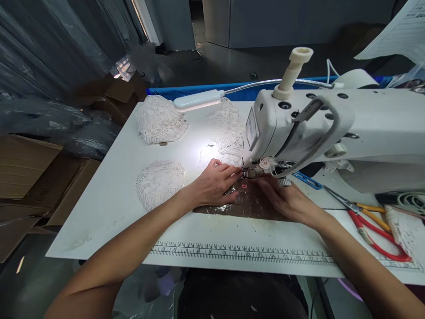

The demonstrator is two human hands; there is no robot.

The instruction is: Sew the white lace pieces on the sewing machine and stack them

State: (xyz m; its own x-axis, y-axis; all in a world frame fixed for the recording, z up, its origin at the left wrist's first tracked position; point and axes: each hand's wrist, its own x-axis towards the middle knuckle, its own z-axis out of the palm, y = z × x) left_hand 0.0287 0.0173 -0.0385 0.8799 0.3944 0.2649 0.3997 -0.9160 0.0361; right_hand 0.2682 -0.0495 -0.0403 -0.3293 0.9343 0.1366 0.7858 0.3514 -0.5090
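Note:
A white sewing machine (pixel 265 119) stands at the right, its presser foot (pixel 249 173) down at the work. My left hand (pixel 217 184) lies flat with fingers spread, the fingertips just left of the presser foot, at the near edge of white lace fabric (pixel 229 137). Under both hands is a brown, shiny bed plate (pixel 245 206) with a small red mark. My right hand (pixel 285 197) is right of the foot, its fingers close together and pointing to the needle area. The machine head partly hides them, and anything between them cannot be made out.
White lace pieces (pixel 161 119) lie at the table's left, with another lace piece (pixel 161 184) nearer. A lamp (pixel 199 100) reaches over from behind. Red-handled scissors (pixel 381 237) and blue snips (pixel 307 180) lie right. A printed ruler (pixel 232 253) runs along the front edge. Cardboard boxes (pixel 29 164) stand left.

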